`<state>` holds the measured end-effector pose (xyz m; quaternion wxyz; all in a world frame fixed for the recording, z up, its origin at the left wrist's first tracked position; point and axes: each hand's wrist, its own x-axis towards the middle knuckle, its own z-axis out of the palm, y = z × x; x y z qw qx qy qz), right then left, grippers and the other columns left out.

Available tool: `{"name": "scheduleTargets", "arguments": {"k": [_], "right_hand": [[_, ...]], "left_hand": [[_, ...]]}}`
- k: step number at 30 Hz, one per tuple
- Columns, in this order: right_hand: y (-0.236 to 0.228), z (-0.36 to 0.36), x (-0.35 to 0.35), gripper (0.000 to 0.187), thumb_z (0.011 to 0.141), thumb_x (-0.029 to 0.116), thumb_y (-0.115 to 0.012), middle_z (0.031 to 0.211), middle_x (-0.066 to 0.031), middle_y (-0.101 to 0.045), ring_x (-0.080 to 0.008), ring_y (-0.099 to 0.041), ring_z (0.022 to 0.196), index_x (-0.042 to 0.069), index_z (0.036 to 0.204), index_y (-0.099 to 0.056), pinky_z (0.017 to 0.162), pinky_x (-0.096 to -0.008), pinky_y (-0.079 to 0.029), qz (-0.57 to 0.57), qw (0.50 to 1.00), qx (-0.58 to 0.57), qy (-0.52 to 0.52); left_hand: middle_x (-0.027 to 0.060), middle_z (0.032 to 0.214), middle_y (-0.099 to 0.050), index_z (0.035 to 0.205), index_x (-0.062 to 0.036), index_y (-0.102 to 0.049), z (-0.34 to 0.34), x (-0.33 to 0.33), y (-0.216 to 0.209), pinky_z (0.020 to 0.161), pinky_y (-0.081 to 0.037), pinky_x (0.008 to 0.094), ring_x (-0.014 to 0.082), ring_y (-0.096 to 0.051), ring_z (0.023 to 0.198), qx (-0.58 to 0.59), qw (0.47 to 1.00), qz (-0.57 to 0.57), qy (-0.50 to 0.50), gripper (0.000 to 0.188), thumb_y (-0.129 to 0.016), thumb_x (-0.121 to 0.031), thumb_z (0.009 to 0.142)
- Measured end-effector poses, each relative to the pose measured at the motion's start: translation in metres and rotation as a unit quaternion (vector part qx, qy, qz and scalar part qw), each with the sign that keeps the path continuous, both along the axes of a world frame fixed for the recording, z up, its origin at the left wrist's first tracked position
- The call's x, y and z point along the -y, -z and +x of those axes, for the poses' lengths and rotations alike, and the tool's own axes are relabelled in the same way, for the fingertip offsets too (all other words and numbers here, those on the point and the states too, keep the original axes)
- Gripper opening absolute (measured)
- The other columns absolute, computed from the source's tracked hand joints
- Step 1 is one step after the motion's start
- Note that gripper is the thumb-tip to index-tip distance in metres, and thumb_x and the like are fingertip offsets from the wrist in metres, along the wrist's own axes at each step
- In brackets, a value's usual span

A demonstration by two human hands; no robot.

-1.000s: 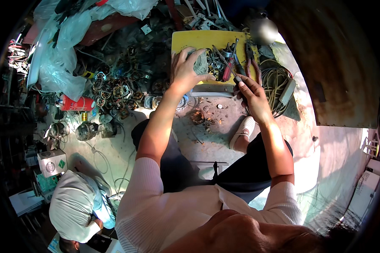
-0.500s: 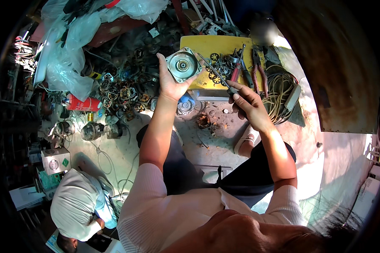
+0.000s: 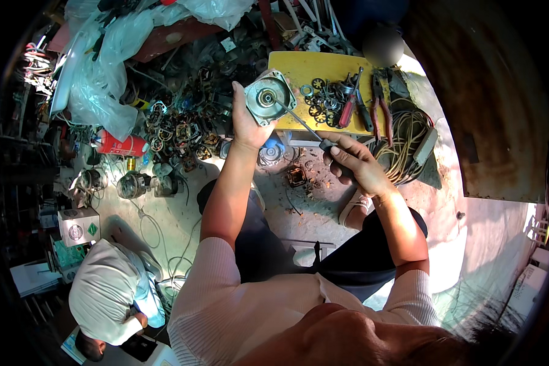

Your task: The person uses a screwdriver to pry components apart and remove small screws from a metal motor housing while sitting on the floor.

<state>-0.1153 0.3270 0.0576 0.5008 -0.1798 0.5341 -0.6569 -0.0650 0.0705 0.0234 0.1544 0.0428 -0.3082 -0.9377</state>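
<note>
My left hand (image 3: 247, 129) grips a square metal motor end cover (image 3: 255, 108) by its edge, its hollow side with the round bearing seat turned up. In my right hand (image 3: 358, 162) is a screwdriver (image 3: 301, 122) with a dark handle and a long thin shaft. Its tip reaches the bearing seat at the cover's middle. Beyond my hands, a yellow board (image 3: 287, 64) carries several black ring-shaped parts (image 3: 317, 111), small metal pieces, a red-handled screwdriver (image 3: 346, 113) and red-handled pliers (image 3: 381, 116).
Coiled cable (image 3: 402, 152) lies right of the board. Left are piled motor parts (image 3: 180, 131), plastic bags (image 3: 107, 79) and a red bottle (image 3: 122, 145). A small copper-wound part (image 3: 296, 177) sits on the floor between my legs. Another person (image 3: 107, 290) bends over at lower left.
The screwdriver has moved left, its tip going from beside the cover to the bearing seat at its middle. The cover has tilted and shifted slightly right.
</note>
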Motion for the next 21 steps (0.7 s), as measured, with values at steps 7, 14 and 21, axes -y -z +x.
{"name": "scheduleTargets", "arguments": {"k": [7, 14, 21], "right_hand": [[0.006, 0.002, 0.002, 0.043, 0.103, 0.016, -0.049, 0.093, -0.0055, -0.054, -0.0084, -0.049, 0.069, 0.01, 0.145, -0.043, 0.045, -0.0137, -0.037, -0.089, 0.948, 0.305, 0.012], [0.004, 0.011, 0.013, 0.053, 0.102, 0.014, -0.047, 0.093, -0.0043, -0.047, -0.005, -0.042, 0.065, 0.013, 0.152, -0.032, 0.043, -0.0109, -0.033, -0.117, 0.914, 0.388, 0.007], [0.001, 0.017, 0.017, 0.052, 0.104, 0.015, -0.045, 0.084, 0.0001, -0.043, -0.0026, -0.035, 0.058, 0.018, 0.153, -0.03, 0.041, -0.0117, -0.028, -0.14, 0.933, 0.332, -0.024]], "left_hand": [[0.02, 0.128, -0.057, 0.136, -0.0024, -0.044, 0.0, -0.007, -0.001, 0.106, -0.042, 0.049, 0.0382, -0.057, 0.118, -0.036, 0.973, -0.216, -0.072, 0.074, -0.042, -0.064, 0.095], [0.0171, 0.119, -0.062, 0.133, -0.0036, -0.046, 0.0, -0.007, 0.003, 0.1, -0.047, 0.0468, 0.0355, -0.062, 0.111, -0.017, 0.965, -0.243, -0.097, 0.068, -0.039, -0.06, 0.096], [0.0162, 0.114, -0.063, 0.131, -0.0037, -0.047, -0.004, -0.018, -0.004, 0.096, -0.051, 0.0505, 0.0351, -0.065, 0.104, -0.009, 0.971, -0.199, -0.129, 0.063, -0.033, -0.055, 0.097]]}}
